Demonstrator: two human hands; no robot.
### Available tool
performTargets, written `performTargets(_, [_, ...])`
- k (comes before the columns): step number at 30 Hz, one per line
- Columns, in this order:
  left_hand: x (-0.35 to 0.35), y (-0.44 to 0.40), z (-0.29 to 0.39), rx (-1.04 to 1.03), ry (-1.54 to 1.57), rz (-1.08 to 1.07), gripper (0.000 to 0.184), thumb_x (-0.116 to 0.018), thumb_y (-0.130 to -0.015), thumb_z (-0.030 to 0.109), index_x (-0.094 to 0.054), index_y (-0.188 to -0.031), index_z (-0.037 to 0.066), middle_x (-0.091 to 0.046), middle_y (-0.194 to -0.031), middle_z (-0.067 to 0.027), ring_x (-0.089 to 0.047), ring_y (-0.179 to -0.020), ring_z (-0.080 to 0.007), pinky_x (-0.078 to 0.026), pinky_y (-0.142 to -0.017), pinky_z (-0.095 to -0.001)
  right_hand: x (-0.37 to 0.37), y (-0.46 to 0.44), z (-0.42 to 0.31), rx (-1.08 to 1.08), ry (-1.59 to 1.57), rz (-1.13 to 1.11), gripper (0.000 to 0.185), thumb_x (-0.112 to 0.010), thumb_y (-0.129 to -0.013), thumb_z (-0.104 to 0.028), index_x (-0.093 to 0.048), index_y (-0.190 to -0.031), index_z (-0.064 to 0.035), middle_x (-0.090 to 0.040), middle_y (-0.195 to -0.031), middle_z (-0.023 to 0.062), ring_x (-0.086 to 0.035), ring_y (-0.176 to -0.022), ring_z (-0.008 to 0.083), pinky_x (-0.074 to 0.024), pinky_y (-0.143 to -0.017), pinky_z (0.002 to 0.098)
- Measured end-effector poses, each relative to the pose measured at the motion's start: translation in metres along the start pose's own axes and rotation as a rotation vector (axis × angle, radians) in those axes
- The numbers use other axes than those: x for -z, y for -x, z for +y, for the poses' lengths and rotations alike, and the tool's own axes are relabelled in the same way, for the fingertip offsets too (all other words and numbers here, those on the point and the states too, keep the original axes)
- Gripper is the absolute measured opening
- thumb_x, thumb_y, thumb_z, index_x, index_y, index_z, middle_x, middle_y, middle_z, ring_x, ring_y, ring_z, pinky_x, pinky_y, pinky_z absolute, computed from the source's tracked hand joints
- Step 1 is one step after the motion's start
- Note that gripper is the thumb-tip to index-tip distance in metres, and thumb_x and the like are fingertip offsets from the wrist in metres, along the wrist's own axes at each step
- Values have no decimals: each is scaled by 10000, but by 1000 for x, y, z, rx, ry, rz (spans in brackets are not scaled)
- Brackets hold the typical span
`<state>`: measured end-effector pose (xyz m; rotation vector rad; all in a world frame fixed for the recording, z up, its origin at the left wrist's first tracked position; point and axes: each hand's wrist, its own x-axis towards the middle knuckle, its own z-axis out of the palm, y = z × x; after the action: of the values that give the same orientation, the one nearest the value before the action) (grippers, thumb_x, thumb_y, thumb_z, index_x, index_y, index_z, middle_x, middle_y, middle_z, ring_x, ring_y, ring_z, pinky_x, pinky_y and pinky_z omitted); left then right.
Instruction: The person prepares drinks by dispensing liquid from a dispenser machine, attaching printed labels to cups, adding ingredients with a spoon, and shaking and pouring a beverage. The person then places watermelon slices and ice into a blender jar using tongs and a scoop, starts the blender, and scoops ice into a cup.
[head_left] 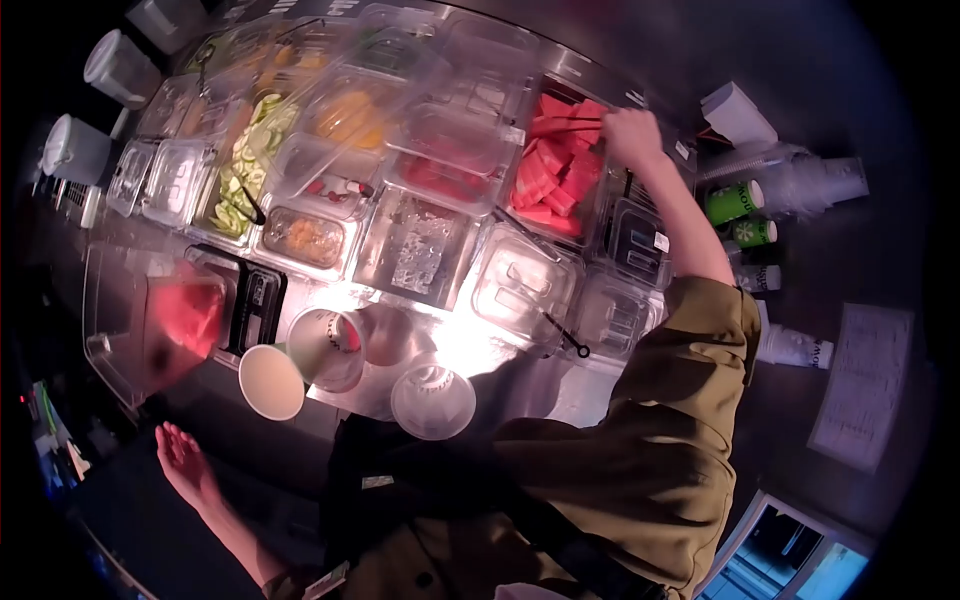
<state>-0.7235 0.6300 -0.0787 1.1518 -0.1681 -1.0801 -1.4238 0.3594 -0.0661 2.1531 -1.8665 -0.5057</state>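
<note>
My right hand (632,137) is closed around a pair of tongs (574,123), whose ends reach over cut red watermelon (556,178) in a deep container at the back right. My left hand (184,458) hangs low at the left, apart from everything, with its fingers stretched out and nothing in them. The clear bin (112,318) nearest to it holds more red fruit. In front of my body stand a pale paper cup (271,383), a clear cup (326,350) with something red inside, and another clear plastic cup (432,402).
Sliced green fruit (262,140), ice (420,250) and orange pieces (303,236) fill other containers. Clear lids (525,280) cover several bins. Stacked plastic cups (800,182) and green cups (735,202) lie at the right, near a printed sheet (864,385).
</note>
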Motion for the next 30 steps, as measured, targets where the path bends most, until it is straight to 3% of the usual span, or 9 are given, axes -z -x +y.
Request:
performTargets(3, [18, -10, 7, -18, 18, 2, 237, -497, -867, 127, -545, -1071, 16, -583, -1020, -76, -563, -887, -142, -456, -758, -242, -14, 20, 30, -180, -87, 52, 200, -559, -765, -302, -657, -841, -146, -622, -770, 126, -604, -731, 304, -479, -627, 412])
performTargets(4, [17, -11, 8, -29, 28, 19, 237, -497, -868, 130, -545, -1071, 18, -583, -1019, -76, -562, -886, -142, -455, -759, -242, -8, 28, 36, -279, -162, -40, 234, -564, -767, -327, -658, -912, -170, -625, -811, 125, -603, -774, 296, -479, -655, 404])
performTargets(6, [-2, -4, 4, -72, -11, 78, 241, -500, -868, 136, -542, -1074, 20, -587, -1006, -71, -562, -874, -142, -452, -758, -243, -29, 40, 61, -400, -319, -18, 269, -564, -769, -345, -653, -950, -167, -631, -813, 118, -609, -792, 287, -468, -645, 384])
performTargets(9, [-20, 2, 6, -103, -28, 26, 250, -502, -866, 135, -529, -1084, 16, -588, -1008, -64, -559, -880, -140, -448, -756, -246, -60, 53, 82, -408, -714, -9, 277, -568, -775, -289, -664, -884, -53, -641, -681, 81, -610, -640, 150, -455, -604, 309])
performTargets(12, [-24, -6, -3, -77, 20, -32, 293, -505, -867, 144, -506, -1122, 0, -564, -1064, -85, -544, -943, -150, -443, -808, -253, -62, 68, 66, -459, -429, 130, 282, -594, -755, -293, -663, -899, -61, -646, -697, 74, -618, -668, 153, -462, -638, 298])
performTargets(16, [-25, -12, -2, -61, 3, -31, 313, -452, -891, 138, -478, -1166, -9, -538, -1122, -101, -523, -1005, -159, -433, -849, -255, -73, 54, 64, -445, -620, -77, 326, -609, -753, -326, -658, -898, -39, -631, -660, 64, -586, -595, 136, -447, -577, 293])
performTargets(19, [-14, -15, -2, -54, -9, -12, 313, -453, -890, 144, -481, -1167, 0, -536, -1119, -93, -520, -1008, -158, -418, -870, -257, -77, 40, 65, -545, -687, -218, 342, -613, -766, -338, -649, -794, 0, -598, -607, 47, -528, -499, 121, -404, -474, 284])
performTargets(25, [-5, -17, -8, -24, -10, -3, 307, -444, -893, 149, -486, -1162, 8, -544, -1112, -79, -520, -1008, -150, -400, -887, -257, -53, 41, 64, -575, -1011, -292, 348, -652, -750, -313, -604, -632, 11, -558, -525, 52, -461, -400, 108, -349, -380, 259])
performTargets(30, [3, -25, 6, -61, -22, -21, 303, -465, -882, 141, -491, -1147, -4, -562, -1085, -71, -533, -986, -145, -429, -848, -255, -34, 47, 74, -682, -1223, -501, 292, -610, -794, -327, -598, -720, -45, -572, -580, 29, -468, -427, 83, -333, -370, 223])
